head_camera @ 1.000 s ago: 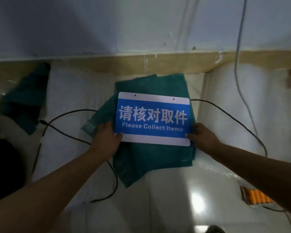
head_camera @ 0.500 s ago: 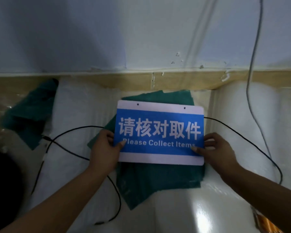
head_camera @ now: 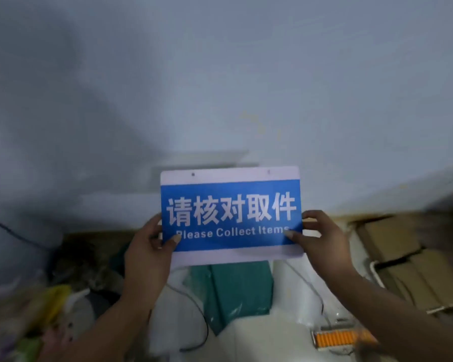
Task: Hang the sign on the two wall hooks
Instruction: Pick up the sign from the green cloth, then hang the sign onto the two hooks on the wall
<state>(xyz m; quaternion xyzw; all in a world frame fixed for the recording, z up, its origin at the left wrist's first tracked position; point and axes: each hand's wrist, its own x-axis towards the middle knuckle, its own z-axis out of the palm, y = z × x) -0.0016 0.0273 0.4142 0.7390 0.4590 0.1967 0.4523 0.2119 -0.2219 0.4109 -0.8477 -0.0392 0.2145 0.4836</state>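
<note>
Two hands hold the sign (head_camera: 230, 215) up in front of the wall (head_camera: 246, 74). The left hand (head_camera: 148, 253) is closed on its left edge, the right hand (head_camera: 322, 241) on its right edge. Hooks cannot be made out, maybe from blur. Next, its two top holes must be lined up with them.

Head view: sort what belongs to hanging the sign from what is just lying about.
Job: sign, left hand, right hand; hooks not visible.
Lying about: green cloth, cardboard boxes, orange strip, black cable.
</note>
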